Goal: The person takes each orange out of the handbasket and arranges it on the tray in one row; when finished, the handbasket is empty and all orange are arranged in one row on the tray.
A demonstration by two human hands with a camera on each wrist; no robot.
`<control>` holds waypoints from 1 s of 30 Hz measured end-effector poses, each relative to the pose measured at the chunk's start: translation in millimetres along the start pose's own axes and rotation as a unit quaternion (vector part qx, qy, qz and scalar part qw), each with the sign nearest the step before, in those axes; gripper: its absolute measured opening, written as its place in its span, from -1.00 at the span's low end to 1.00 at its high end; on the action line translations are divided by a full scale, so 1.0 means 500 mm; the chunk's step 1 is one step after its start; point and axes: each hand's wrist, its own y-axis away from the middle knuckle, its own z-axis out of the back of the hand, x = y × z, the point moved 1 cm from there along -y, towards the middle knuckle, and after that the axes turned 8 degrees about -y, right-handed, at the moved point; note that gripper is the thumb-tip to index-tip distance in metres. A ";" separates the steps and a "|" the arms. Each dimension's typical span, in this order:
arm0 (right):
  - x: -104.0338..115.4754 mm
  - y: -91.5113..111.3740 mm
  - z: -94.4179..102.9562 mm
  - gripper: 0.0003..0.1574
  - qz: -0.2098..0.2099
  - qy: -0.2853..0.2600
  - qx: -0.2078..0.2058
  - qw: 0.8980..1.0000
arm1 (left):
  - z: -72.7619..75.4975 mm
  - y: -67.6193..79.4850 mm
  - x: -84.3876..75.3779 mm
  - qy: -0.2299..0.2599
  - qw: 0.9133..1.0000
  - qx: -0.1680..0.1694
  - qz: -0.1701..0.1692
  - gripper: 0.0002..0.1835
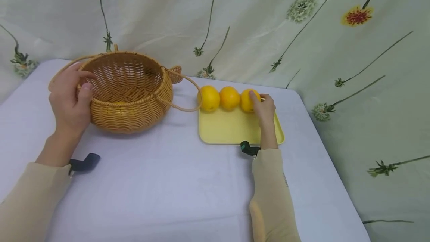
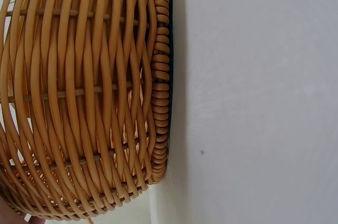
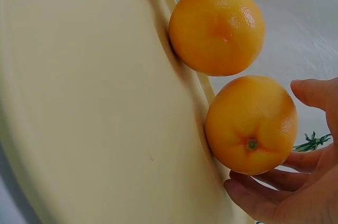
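Note:
A round wicker basket (image 1: pixel 131 117) stands at the left of the table, its two loop handles folded out to the sides. My left hand (image 1: pixel 72 94) grips its left rim, fingers reaching over the edge. The side weave of the basket (image 2: pixel 79 92) fills much of the left wrist view. On a yellow tray (image 1: pixel 228 126), three oranges sit in a row along the far edge. My right hand (image 3: pixel 296 182) is around the right-end orange (image 3: pixel 251 123); its fingers touch the lower side, while the thumb stands slightly off the skin. Beside it lies the middle orange (image 3: pixel 216 28).
The left-end orange (image 1: pixel 209 98) is overlapped by the basket's right handle (image 1: pixel 188 109) in the head view. A white cloth covers the table (image 1: pixel 161 186). Flower-printed fabric (image 1: pixel 248 21) hangs right behind it. Yellow shows through the basket's front weave.

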 end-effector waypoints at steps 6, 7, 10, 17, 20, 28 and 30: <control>0.002 0.002 -0.005 -0.07 -0.005 -0.006 0.003 1.000 | 0.001 0.002 -0.003 -0.004 1.000 0.001 0.011 -0.39; 0.002 0.002 -0.006 -0.06 -0.006 -0.005 0.004 1.000 | 0.001 0.002 -0.004 -0.004 1.000 0.001 0.010 -0.38; 0.001 0.003 -0.012 -0.06 -0.008 -0.001 -0.002 1.000 | 0.002 0.000 -0.002 -0.004 1.000 0.002 0.006 -0.36; 0.001 0.003 -0.017 -0.04 -0.011 -0.003 -0.013 1.000 | 0.004 -0.002 0.002 -0.002 1.000 0.001 -0.004 -0.35; 0.001 0.001 -0.014 -0.03 -0.003 -0.004 -0.009 1.000 | 0.003 -0.004 0.003 0.000 1.000 -0.001 -0.008 -0.36; 0.006 -0.004 -0.005 -0.03 0.014 -0.012 -0.014 1.000 | -0.003 0.000 0.007 0.002 1.000 0.006 -0.003 -0.35; 0.009 -0.003 -0.002 -0.05 0.020 -0.017 -0.021 0.999 | -0.005 0.001 0.008 0.000 1.000 0.007 -0.001 -0.36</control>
